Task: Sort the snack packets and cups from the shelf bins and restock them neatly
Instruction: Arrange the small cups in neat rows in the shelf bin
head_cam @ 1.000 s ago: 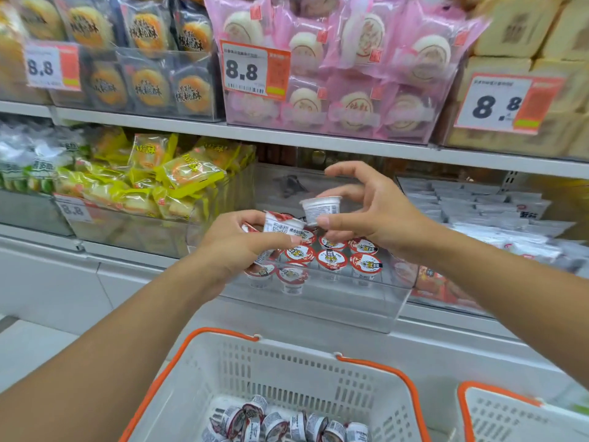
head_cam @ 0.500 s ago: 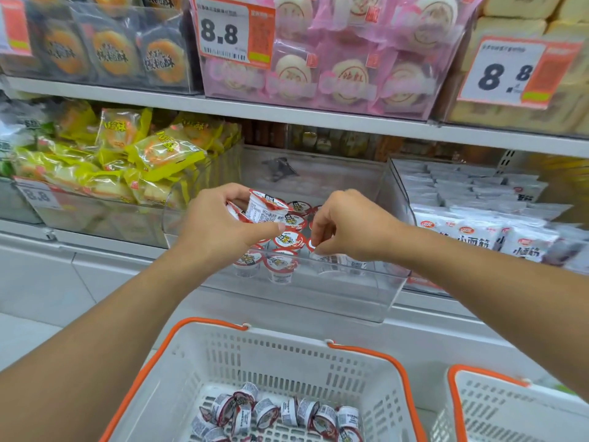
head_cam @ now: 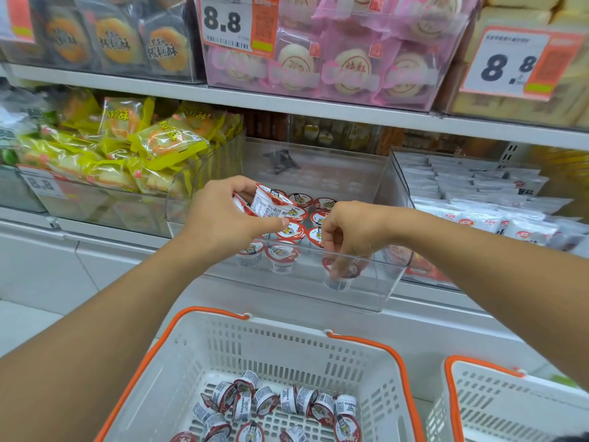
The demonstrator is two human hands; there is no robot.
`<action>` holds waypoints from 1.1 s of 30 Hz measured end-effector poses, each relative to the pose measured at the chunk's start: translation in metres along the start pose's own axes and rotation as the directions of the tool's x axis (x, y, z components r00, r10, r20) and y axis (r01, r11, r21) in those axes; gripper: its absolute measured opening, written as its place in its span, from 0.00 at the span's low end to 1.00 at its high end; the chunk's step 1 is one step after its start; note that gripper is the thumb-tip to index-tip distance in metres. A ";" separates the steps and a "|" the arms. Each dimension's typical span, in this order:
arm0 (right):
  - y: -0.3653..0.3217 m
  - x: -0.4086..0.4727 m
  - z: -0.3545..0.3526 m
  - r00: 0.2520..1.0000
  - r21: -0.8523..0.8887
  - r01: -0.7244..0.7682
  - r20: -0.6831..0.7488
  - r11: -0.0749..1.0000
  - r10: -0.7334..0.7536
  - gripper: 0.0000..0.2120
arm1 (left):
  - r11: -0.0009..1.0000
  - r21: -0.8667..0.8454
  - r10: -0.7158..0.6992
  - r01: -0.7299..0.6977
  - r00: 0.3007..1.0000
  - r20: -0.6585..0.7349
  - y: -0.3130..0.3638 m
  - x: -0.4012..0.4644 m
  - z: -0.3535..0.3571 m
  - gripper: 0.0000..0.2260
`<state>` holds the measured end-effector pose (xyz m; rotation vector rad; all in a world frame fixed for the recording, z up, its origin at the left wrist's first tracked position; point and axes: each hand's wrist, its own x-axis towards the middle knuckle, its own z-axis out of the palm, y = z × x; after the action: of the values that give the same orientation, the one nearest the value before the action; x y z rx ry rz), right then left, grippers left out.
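A clear plastic bin (head_cam: 360, 298) on the lower shelf holds several small white cups with red lids (head_cam: 291, 232) standing upright in rows. My left hand (head_cam: 223, 215) hovers over the bin's left side and grips a cluster of the same cups (head_cam: 269, 202). My right hand (head_cam: 353, 234) reaches down into the bin's front right corner, its fingertips pinching one cup (head_cam: 341, 277) that stands on the bin floor. Below, a white basket with an orange rim (head_cam: 287, 349) holds several more cups (head_cam: 280, 406) lying loose.
Yellow snack packets (head_cam: 153, 145) fill the bin to the left, white packets (head_cam: 478, 199) the bin to the right. The upper shelf carries dark and pink pastry packs (head_cam: 344, 65) with 8.8 price tags. A second white basket (head_cam: 516, 403) stands at the lower right.
My right hand carried a single cup down from above the bin into its front right corner. The left hand keeps its cluster of cups. My view moved closer and slightly down.
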<state>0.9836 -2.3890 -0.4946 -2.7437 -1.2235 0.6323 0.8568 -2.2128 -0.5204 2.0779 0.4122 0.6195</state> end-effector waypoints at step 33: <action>-0.002 0.001 -0.006 0.965 0.357 0.015 -0.250 0.934 0.080 0.05 | 0.998 -0.006 0.070 -0.069 0.997 0.023 0.004 -0.004 0.004 0.19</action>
<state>0.9851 -2.3859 -0.4889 -2.4494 -0.9037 0.4253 0.8561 -2.2192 -0.5201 2.0998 0.3261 0.6363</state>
